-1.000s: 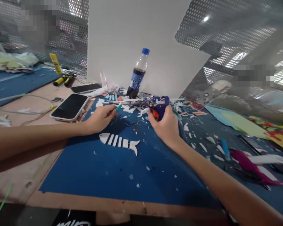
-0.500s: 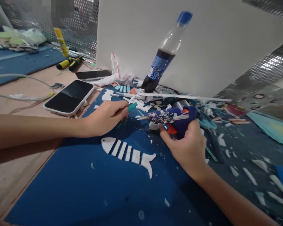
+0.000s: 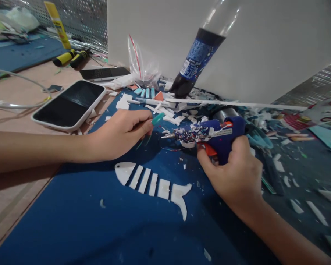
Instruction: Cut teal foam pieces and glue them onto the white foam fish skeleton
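Note:
My right hand (image 3: 234, 173) is wrapped round a dark blue hot glue gun (image 3: 223, 136) with an orange trigger. Coloured specks cover its front, and the metal nozzle points left, just above the blue mat. Closed in a pinch, my left hand (image 3: 127, 132) holds a small green piece (image 3: 157, 119) whose kind I cannot make out; its lower part is hidden by the fingers. Below the hands lies a flat white fish cut into separate parts: a head (image 3: 124, 172) with a hole, several strips (image 3: 144, 180) and a forked tail (image 3: 180, 197). Narrow gaps separate the parts.
A tilted cola bottle (image 3: 198, 55) stands behind, against a white panel (image 3: 264, 51). Two phones, one in a white case (image 3: 70, 105), lie at left. Yellow-black cutters (image 3: 64, 57), a glue tube (image 3: 57, 25), a plastic bag (image 3: 145, 64) and many scraps surround the blue mat (image 3: 85, 221).
The view has shifted closer, so the bottle's cap is now out of frame. Both hands keep their holds; the glue gun appears farther right, and the fish parts keep their arrangement.

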Motion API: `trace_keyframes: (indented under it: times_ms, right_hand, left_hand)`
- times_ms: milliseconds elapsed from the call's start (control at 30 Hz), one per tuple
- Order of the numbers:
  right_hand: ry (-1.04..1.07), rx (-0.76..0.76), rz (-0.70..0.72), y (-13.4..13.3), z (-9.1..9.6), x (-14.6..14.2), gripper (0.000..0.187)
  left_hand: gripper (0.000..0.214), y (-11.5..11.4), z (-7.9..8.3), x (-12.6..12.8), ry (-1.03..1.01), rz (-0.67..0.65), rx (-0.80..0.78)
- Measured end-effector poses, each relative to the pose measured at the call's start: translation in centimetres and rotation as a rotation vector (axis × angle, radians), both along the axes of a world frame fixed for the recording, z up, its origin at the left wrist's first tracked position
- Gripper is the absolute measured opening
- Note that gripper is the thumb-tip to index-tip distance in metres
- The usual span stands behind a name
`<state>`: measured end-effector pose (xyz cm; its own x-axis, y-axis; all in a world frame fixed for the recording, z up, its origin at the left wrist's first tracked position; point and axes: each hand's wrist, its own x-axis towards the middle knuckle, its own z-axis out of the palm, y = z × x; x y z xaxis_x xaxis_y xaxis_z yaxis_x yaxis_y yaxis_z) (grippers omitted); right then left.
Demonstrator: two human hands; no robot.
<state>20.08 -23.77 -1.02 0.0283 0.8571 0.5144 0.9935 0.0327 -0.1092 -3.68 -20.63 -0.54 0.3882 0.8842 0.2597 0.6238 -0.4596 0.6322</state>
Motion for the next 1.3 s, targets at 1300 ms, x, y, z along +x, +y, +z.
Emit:
trace_keyframes:
  times_ms: [1300]
  right_hand:
    - [-0.029, -0.019, 0.039, -0.01, -0.17, 0.33, 0.029]
  left_hand:
    - [0.030, -0.04, 0.14, 0.12, 0.005, -0.018, 0.001]
